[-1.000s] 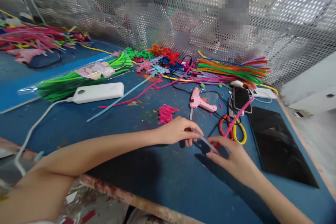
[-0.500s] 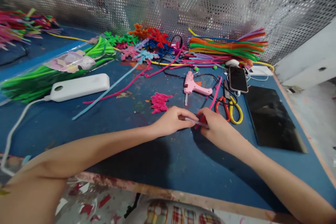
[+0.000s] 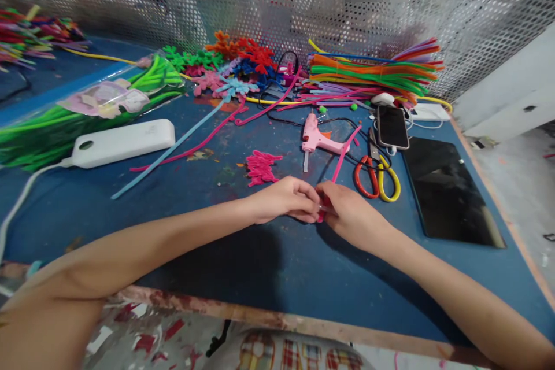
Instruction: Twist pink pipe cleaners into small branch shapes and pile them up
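Observation:
My two hands meet above the blue table's middle. My right hand [image 3: 353,211] is closed on a hot pink pipe cleaner [image 3: 342,159], whose free length rises up and away past the fingers. A thin translucent stick [image 3: 328,210] crosses the gap between both hands. The fingers of my left hand [image 3: 290,201] are curled closed around its left end. Whether the pipe cleaner is wound on the stick is hidden by my fingers. Just beyond my left hand lies a small pile of bent hot pink pipe cleaner pieces [image 3: 262,167]. A pink glue gun [image 3: 318,137] lies behind my hands.
Scissors [image 3: 376,176] with red and yellow handles, a phone [image 3: 392,127] and a black tablet [image 3: 451,191] lie at right. Pipe cleaner bundles [image 3: 375,72] and fuzzy flower shapes [image 3: 238,87] line the mesh at the back. A white power bank-like device [image 3: 125,143] is at left.
My left fingers have curled further around the stick and sit closer to my right hand, so less of the stick shows. The pink pipe cleaner's free end has shifted slightly left.

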`<state>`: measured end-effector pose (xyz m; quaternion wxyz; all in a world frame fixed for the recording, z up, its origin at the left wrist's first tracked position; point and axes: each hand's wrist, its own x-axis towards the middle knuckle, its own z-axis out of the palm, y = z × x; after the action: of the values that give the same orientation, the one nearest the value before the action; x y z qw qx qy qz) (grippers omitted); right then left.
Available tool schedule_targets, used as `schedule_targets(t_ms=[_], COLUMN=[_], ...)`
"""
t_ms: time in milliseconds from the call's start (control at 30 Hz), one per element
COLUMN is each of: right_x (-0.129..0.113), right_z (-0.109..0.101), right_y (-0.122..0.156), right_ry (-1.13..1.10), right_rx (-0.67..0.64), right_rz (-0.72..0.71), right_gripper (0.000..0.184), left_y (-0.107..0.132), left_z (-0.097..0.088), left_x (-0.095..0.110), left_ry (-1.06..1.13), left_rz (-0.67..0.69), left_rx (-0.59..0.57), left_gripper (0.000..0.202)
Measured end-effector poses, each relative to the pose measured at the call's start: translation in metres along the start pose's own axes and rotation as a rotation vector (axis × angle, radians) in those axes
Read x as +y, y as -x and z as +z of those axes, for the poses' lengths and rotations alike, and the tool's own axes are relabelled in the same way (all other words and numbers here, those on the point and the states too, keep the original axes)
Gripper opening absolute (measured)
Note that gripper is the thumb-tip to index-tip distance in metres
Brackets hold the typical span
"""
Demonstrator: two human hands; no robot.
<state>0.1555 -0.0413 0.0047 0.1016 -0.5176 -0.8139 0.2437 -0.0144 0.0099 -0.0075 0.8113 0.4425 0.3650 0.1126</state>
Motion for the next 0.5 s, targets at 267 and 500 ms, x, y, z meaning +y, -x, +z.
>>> schedule_targets(t_ms=[267, 500], right_x=[-0.0002, -0.0011], right_z=[0.003, 0.0021], right_y=[-0.001, -0.0012], right_ry=[0.163, 0.223], right_rx=[0.024, 0.064], right_rz=[-0.072, -0.142], right_gripper=[0.041, 0.045], left_y=[0.0008, 0.0009], left_z=[-0.0014, -0.0047], left_x=[0.003, 0.0021], left_ry=[0.037, 0.008], left_rz=[-0.063, -0.078], left_rx=[-0.028, -0.084], left_gripper=[0.016, 0.017])
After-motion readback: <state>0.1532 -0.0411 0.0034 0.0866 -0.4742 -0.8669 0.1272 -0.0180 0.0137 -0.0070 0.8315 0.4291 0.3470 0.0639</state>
